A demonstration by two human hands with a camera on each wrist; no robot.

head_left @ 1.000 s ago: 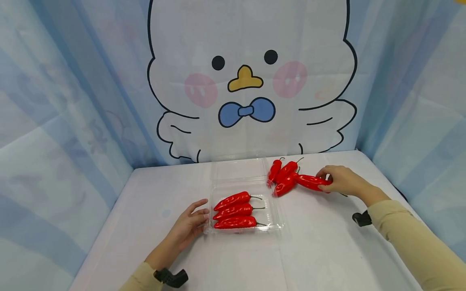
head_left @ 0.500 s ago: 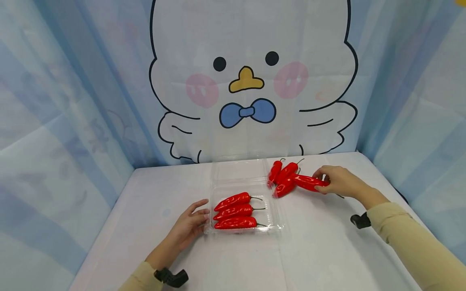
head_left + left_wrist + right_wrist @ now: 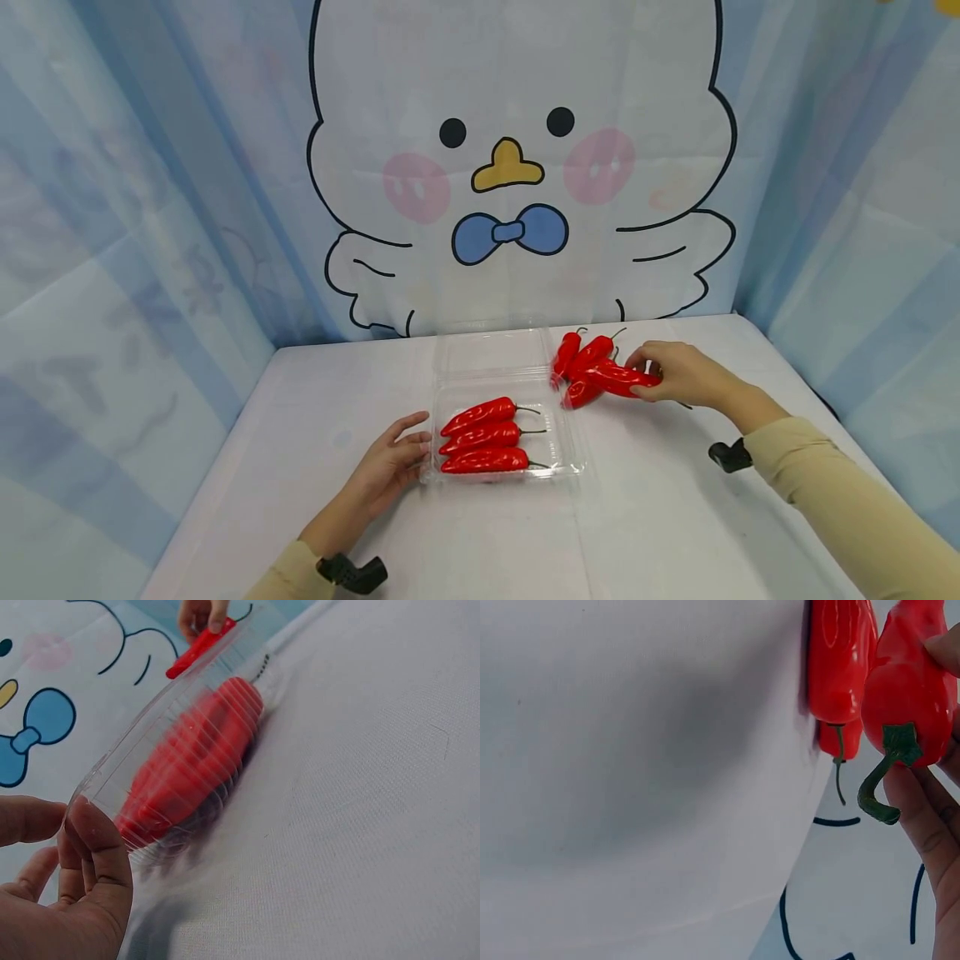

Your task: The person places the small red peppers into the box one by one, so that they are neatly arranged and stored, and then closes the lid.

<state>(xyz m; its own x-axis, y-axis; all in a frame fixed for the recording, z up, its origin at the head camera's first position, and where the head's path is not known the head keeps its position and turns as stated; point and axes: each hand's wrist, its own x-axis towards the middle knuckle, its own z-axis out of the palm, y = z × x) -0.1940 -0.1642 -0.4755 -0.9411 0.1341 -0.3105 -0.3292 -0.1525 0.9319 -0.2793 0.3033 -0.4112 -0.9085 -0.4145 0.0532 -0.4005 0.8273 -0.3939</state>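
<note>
My right hand [image 3: 686,372] grips a red chili pepper [image 3: 617,380] near its stem end; its tip overlaps a pile of red chili peppers [image 3: 588,354] in the head view. The right wrist view shows the thumb on one side of this held pepper [image 3: 907,690] and fingers beneath, its green stem [image 3: 881,780] sticking out. My left hand [image 3: 392,462] pinches the left edge of a clear plastic clamshell box [image 3: 558,433]; the left wrist view shows the rim between its digits [image 3: 97,840]. Three red chili peppers [image 3: 486,435] lie side by side in the box, stems to the right.
The box's transparent lid [image 3: 491,352] lies folded back toward the rear curtain [image 3: 510,283], which bears a cartoon bird. A white cloth covers the table [image 3: 675,517]. Blue-white curtains [image 3: 127,250] hang at both sides.
My right hand has moved left with the chili pepper, bringing it over the pile's front peppers. My left hand and the box have stayed in place.
</note>
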